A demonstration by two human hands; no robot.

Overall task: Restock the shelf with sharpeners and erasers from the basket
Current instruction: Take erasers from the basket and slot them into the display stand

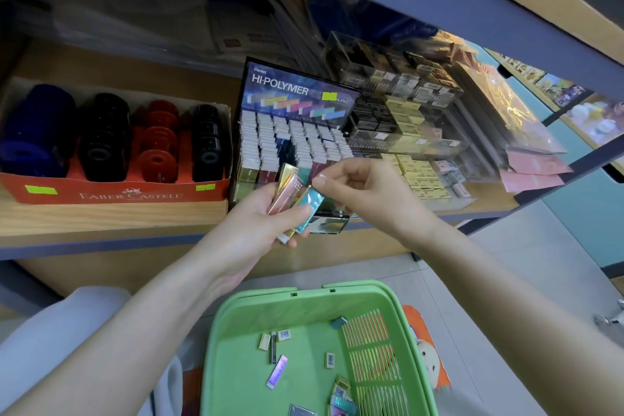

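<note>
While several erasers [329, 360] lie loose in the green basket [256, 300], the job seemingly partway done, the left hand [250, 223] grips a fan of wrapped erasers [287, 184] and the right hand [354, 189] pinches a teal eraser [310, 209] at the well-filled display [293, 91].

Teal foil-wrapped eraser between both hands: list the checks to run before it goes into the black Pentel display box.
1. Right hand pinches the teal foil-wrapped eraser at its upper end: ok.
2. Left hand grips the gold and pink foil-wrapped erasers fanned behind it: ok.
3. Teal eraser free of the left thumb: not ok, the thumb lies across it.
4. Free matching slot in the black Pentel display box: cannot tell, the hands hide the front row.
5. Green plastic basket holds more loose erasers: ok.
</note>
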